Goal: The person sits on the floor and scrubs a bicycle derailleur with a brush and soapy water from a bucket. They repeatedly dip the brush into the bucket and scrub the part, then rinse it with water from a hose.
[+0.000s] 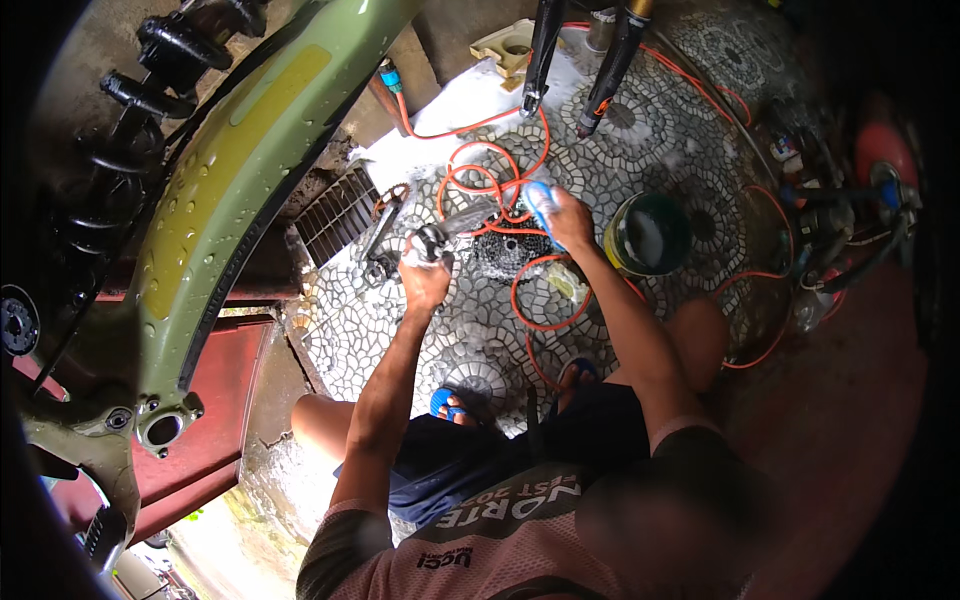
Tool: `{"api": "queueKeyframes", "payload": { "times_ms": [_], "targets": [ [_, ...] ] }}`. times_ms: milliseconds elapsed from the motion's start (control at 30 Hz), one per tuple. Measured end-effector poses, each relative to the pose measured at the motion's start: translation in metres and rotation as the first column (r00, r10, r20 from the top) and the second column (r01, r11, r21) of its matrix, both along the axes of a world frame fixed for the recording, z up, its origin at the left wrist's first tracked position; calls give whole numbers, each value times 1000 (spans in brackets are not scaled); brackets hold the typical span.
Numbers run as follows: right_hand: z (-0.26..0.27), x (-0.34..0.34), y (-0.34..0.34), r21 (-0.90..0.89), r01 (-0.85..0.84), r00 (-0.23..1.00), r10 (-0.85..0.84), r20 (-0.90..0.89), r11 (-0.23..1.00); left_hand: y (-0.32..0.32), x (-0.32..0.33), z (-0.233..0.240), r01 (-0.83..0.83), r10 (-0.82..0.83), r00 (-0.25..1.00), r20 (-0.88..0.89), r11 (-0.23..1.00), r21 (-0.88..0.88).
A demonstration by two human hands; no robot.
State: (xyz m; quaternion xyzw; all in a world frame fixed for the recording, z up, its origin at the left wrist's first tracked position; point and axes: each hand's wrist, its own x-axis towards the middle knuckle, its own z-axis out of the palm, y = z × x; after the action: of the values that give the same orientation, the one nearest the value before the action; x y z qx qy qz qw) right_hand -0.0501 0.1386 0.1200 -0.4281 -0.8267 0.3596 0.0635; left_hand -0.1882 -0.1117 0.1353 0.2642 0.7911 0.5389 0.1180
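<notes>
My left hand (425, 283) grips a wet, soapy metal bicycle part (430, 241). A blurred grey shape like a crank arm extends from it to the right; its outline is unclear. In my right hand (571, 223) is a blue scrubbing brush (538, 201) with white foam on it, held apart from the part. Between and below the hands, a sudsy bicycle cassette (495, 253) lies on the pebble-mosaic floor (360, 330). Left of my left hand rests a crank arm with a chainring (384, 225), beside a metal drain grate (337, 217).
A bucket (651, 234) of soapy water stands right of my right forearm. An orange hose (480, 150) coils around the cassette and a yellowish sponge (568, 283). Fork legs (541, 56) stand ahead. A wet green bicycle frame (262, 142) hangs close on the left.
</notes>
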Motion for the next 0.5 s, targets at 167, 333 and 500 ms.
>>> {"api": "queueKeyframes", "payload": {
  "times_ms": [167,333,500],
  "targets": [
    [-17,-31,-58,17,-89,808,82,-584,996,8,15,-28,-87,64,955,289,994,67],
    [-37,-14,-5,62,-9,872,38,-487,998,13,17,-6,-282,117,700,705,952,122],
    [26,-38,-57,315,-260,732,399,-552,913,3,24,-3,-335,-5,466,885,924,182]
  ]
}}
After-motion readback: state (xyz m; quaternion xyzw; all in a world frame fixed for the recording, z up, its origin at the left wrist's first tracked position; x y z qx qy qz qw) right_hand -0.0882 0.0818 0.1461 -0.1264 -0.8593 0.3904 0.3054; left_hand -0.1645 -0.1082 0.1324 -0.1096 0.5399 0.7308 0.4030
